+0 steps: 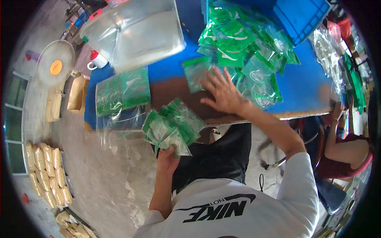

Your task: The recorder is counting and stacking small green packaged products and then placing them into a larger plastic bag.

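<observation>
My left hand (168, 159) grips a fanned bunch of green-and-clear plastic packets (172, 127) just off the table's near edge, thumb on top. Over the table, my right hand (222, 90) is spread with its fingers apart, above or touching a single green-edged packet (195, 73); whether it touches cannot be told. Beyond and right of that hand lies a loose heap of similar packets (238, 39), several with white curved shapes showing. To the left, a neat stack of packets (124, 90) rests on a clear plastic bag (129, 119) that hangs over the table edge.
The blue table (305, 79) bears a large clear bag (149, 39), a white mug (98, 61) with a red top and a blue crate (301, 18). A round fan (55, 65) stands left. Filled tan bags (47, 174) are stacked on the floor. Another person's arm (337, 131) shows at right.
</observation>
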Demonstrator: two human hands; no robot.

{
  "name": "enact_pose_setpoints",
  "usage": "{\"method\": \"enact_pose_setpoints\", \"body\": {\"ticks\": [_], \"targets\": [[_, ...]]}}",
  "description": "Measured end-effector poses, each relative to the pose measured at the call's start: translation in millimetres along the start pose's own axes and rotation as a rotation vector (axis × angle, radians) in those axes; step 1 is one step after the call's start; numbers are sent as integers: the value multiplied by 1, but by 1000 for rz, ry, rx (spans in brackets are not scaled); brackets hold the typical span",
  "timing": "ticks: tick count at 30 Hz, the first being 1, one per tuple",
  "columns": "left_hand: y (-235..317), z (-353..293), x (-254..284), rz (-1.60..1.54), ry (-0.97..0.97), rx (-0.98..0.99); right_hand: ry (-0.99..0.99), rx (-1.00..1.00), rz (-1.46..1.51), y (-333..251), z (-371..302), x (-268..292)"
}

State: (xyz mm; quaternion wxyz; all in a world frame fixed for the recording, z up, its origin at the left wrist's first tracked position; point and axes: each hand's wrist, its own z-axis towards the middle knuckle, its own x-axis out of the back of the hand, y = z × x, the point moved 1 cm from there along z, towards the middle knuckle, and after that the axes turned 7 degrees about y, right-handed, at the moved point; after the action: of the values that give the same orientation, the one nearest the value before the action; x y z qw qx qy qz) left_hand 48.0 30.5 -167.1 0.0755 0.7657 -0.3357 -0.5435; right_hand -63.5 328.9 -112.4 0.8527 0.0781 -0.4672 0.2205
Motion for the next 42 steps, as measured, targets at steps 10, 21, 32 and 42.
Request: {"method": "enact_pose_setpoints", "body": {"ticks": [10, 21, 32, 42], "targets": [[-7, 3, 1, 61, 122, 68, 110, -264, -134, -1, -5, 14], [-1, 5, -1, 174, -8, 43, -264, -190, 940, -54, -30, 21], [-15, 0, 20, -15, -46, 86, -73, -135, 115, -45, -37, 29], [-16, 3, 3, -7, -21, 88, -15, -113, 210, -29, -10, 18]]}}
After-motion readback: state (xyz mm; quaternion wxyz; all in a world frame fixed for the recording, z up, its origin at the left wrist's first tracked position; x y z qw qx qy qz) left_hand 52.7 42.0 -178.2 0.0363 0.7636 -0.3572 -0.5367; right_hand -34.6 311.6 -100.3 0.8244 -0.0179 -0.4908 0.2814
